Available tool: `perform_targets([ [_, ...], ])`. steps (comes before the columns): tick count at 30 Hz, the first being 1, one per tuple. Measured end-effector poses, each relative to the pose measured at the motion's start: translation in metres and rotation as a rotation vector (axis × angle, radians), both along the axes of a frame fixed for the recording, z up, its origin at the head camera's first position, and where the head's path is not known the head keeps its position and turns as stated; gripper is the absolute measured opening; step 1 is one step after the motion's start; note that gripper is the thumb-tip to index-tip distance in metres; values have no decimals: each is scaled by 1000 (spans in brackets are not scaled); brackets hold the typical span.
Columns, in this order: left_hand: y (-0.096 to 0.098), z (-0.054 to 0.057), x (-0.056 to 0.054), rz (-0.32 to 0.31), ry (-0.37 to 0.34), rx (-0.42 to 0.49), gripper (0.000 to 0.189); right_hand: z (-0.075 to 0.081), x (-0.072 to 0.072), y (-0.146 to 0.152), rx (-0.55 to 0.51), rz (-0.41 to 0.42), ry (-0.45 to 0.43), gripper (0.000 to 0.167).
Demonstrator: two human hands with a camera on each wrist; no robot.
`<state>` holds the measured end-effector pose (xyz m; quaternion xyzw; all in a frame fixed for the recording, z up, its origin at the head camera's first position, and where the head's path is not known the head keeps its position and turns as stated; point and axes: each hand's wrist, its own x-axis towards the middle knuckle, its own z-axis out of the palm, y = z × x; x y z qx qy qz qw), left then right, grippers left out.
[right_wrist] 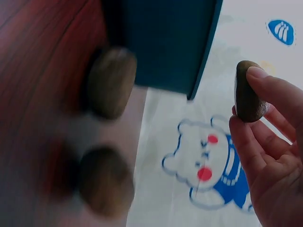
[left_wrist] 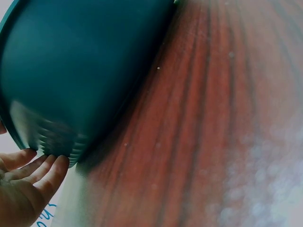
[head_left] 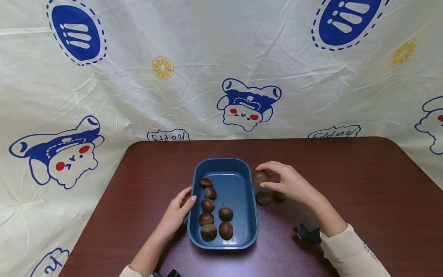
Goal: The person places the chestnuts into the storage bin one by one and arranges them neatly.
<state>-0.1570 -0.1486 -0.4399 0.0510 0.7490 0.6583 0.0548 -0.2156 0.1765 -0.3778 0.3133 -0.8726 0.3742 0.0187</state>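
Note:
A blue tray [head_left: 254, 215] lies lengthwise on the table, with several brown chestnuts [head_left: 207, 205] in two columns inside it. At its left side my left hand [head_left: 175, 213] holds the rim, thumb on top and fingers [left_wrist: 53, 172] against the outer wall. My right hand [head_left: 292, 182] pinches another chestnut [right_wrist: 249, 92] between thumb and fingers, just outside the tray's right edge. Below that hand, two more chestnuts [head_left: 263, 198] rest on the table; one is partly covered by the hand in the head view.
The dark red-brown wooden table [head_left: 373, 184] has rounded far corners. Behind it hangs a pale cloth [head_left: 194, 100] printed with cartoon figures and orange slices. A black wrist strap [head_left: 308, 234] sits at my right cuff.

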Motion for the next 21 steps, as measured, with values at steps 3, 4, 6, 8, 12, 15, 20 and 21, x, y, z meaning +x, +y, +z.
perform_targets([
  [3, 1, 0, 0, -3, 0, 5, 46, 0, -1, -16, -10, 53, -16, 41],
  [4, 1, 0, 0, -6, 1, 5, 47, 0, -1, -21, -18, 76, -18, 41],
  [6, 0, 1, 0, -11, 2, 2, 47, -1, -2, -30, -24, 116, -28, 40],
  [8, 0, 0, -1, -19, 11, -4, 48, -2, -3, -39, -20, 148, -38, 39],
  [12, -1, 1, -1, -19, 9, -11, 49, -6, -6, -55, 24, 199, -46, 38],
  [15, -1, 1, -1, -10, -2, -8, 48, -9, -7, -65, 59, 230, -55, 37],
  [20, -1, 0, 0, -9, 5, 3, 46, -15, -8, -77, 113, 245, -92, 34],
  [21, -1, 0, 0, -8, 6, 3, 46, -16, -8, -79, 130, 246, -97, 33],
])
